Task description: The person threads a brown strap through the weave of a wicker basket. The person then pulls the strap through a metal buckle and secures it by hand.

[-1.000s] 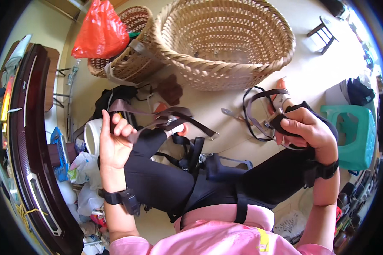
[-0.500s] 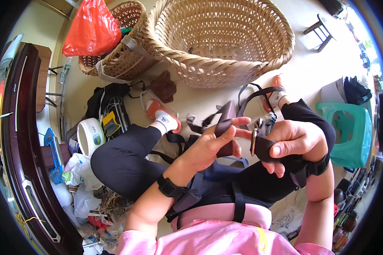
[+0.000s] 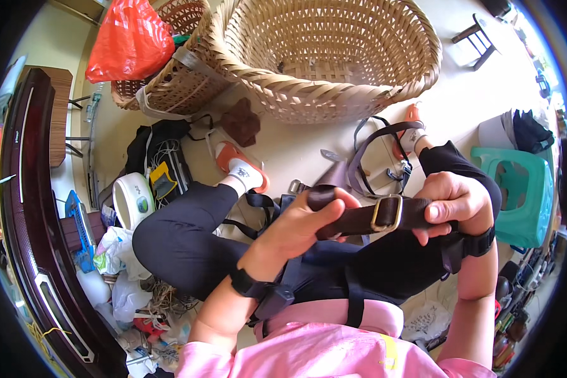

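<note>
A dark brown webbing strap (image 3: 359,222) stretches between my hands above my lap. Its metal slide buckle (image 3: 386,213) faces up, nearer my right hand. My left hand (image 3: 318,217) is closed on the strap's left part, with a fold of it over the fingers. On the other side, my right hand (image 3: 450,201) pinches the strap under its thumb. More of the strap (image 3: 365,154) loops down toward the floor near my right foot. Beside my left hand a small metal fitting (image 3: 298,186) shows.
A large woven basket (image 3: 334,104) stands ahead, beside a smaller basket (image 3: 189,82) with a red plastic bag (image 3: 132,44) on it. A teal stool (image 3: 516,217) is at my right. Bags and clutter (image 3: 129,296) lie at my left. A brown cloth (image 3: 240,123) rests on the floor.
My hands have drawn apart, the right one moving rightward. The strap is now pulled straight between them, and the buckle has turned from edge-on to face up.
</note>
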Demonstrator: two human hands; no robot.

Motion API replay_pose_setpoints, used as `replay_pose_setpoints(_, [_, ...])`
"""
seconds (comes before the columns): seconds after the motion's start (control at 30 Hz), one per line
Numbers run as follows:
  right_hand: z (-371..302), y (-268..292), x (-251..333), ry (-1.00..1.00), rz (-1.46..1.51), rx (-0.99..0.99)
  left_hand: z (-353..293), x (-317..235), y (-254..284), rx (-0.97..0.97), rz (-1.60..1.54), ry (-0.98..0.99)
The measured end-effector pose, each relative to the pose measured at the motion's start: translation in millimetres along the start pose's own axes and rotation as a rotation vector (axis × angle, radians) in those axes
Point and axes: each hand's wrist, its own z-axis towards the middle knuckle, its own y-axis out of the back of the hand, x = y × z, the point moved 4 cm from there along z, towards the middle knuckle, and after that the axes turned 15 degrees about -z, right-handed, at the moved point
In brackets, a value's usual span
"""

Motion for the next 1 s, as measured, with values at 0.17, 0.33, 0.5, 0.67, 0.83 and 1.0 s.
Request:
replay_pose_setpoints(0.17, [-14,17,-25,-0.220,-0.126,-0.143,-23,-29,0,-0.146,0.150,-0.194])
replay_pose_setpoints(0.33, [-6,23,-44,-0.269,-0.292,-0.205,-32,-42,-1,-0.254,0.178,-0.267])
replay_pose_setpoints(0.5, [-15,38,-48,-0.318,-0.308,-0.333,-44,-50,18,-0.385,0.182,-0.404])
replay_pose_setpoints(0.67, [-32,47,-44,-0.277,-0.362,-0.454,-53,-49,42,-0.441,0.171,-0.413])
replay_pose_setpoints(0.83, [-37,53,-22,-0.210,-0.378,-0.583,-49,-43,55,-0.484,0.129,-0.399])
replay_pose_setpoints(1.0, [-39,69,-8,-0.389,-0.486,-0.822,-50,-40,54,-0.470,-0.015,-0.315])
